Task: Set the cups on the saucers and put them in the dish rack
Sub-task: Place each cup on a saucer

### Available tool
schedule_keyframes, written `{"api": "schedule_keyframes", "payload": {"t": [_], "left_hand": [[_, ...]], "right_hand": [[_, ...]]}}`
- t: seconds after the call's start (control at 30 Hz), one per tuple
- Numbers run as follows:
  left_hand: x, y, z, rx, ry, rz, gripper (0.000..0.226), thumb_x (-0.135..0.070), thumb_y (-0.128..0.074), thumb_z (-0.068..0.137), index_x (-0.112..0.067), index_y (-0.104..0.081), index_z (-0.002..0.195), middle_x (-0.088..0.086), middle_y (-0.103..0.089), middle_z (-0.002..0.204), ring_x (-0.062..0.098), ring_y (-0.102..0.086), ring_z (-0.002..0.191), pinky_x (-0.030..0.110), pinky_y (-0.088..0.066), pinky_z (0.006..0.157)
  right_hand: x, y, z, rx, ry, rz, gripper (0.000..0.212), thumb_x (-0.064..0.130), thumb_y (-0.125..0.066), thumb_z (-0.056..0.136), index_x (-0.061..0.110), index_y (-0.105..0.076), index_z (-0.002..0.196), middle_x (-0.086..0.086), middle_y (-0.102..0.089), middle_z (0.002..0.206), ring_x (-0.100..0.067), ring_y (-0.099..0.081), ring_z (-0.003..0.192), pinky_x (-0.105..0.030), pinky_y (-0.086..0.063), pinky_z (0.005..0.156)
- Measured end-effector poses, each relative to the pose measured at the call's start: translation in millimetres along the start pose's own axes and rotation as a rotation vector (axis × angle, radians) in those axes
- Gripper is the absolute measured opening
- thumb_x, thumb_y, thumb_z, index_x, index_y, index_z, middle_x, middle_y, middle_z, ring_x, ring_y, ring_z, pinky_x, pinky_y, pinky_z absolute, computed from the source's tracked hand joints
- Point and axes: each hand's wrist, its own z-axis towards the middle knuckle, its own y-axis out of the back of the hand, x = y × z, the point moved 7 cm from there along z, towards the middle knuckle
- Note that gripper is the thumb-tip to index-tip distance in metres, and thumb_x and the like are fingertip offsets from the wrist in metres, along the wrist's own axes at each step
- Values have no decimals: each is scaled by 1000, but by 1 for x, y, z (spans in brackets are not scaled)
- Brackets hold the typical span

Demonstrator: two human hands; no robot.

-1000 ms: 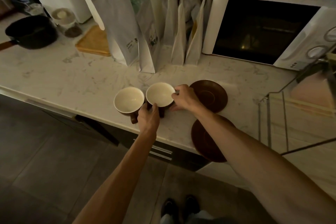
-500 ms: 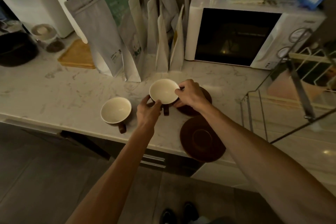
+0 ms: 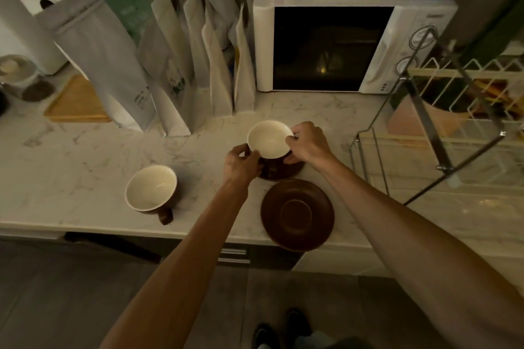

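Note:
A brown cup with a cream inside (image 3: pixel 270 139) is held between both hands over the far brown saucer (image 3: pixel 295 171), which is mostly hidden beneath it. My left hand (image 3: pixel 241 163) grips the cup's left side and my right hand (image 3: pixel 307 142) pinches its right rim. Whether the cup rests on the saucer I cannot tell. A second matching cup (image 3: pixel 151 191) stands alone on the marble counter (image 3: pixel 85 167), handle toward me. A second brown saucer (image 3: pixel 297 214) lies bare at the counter's front edge. The wire dish rack (image 3: pixel 442 133) stands at the right.
Several paper bags (image 3: pixel 181 65) stand in a row behind the cups. A white microwave (image 3: pixel 334 45) sits at the back right, beside the rack. A wooden board (image 3: pixel 76 102) and a jar (image 3: pixel 25 79) are at the far left. The counter edge runs just below the near saucer.
Both hands have carried the right cup away from the left cup, rightward over the far saucer. The left cup has stayed where it was.

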Motion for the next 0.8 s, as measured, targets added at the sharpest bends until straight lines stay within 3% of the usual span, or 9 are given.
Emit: {"api": "schedule_keyframes", "payload": {"t": [0.13, 0.4, 0.6, 0.8], "left_hand": [[7, -9, 7, 14, 22, 32, 45, -10, -60, 91, -6, -50, 134, 21, -69, 102, 28, -69, 85, 33, -59, 70], [12, -15, 17, 33, 22, 59, 43, -10, -60, 91, -7, -50, 133, 20, -67, 109, 30, -69, 89, 33, -58, 68], [13, -16, 20, 46, 18, 67, 46, -10, -61, 90, -7, -48, 134, 18, -68, 106, 28, -69, 87, 38, -59, 74], [12, -18, 20, 67, 25, 83, 45, -10, -61, 90, -6, -47, 133, 7, -64, 86, 27, -68, 84, 44, -58, 83]], "right_hand": [[-11, 1, 4, 3, -13, -36, 25, 8, -53, 94, -2, -64, 115, -20, -75, 90, -27, -75, 59, -42, -64, 63], [-19, -3, 14, -3, -22, -63, 31, 10, -51, 94, 0, -62, 121, -19, -76, 88, -25, -75, 58, -41, -64, 62], [-20, -4, 17, -8, -40, -61, 32, 9, -51, 94, 0, -62, 123, -19, -76, 84, -27, -75, 59, -42, -64, 63], [-23, -3, 17, 0, -68, -36, 30, 9, -51, 94, -1, -62, 121, -19, -75, 77, -27, -75, 61, -43, -64, 65]]}}
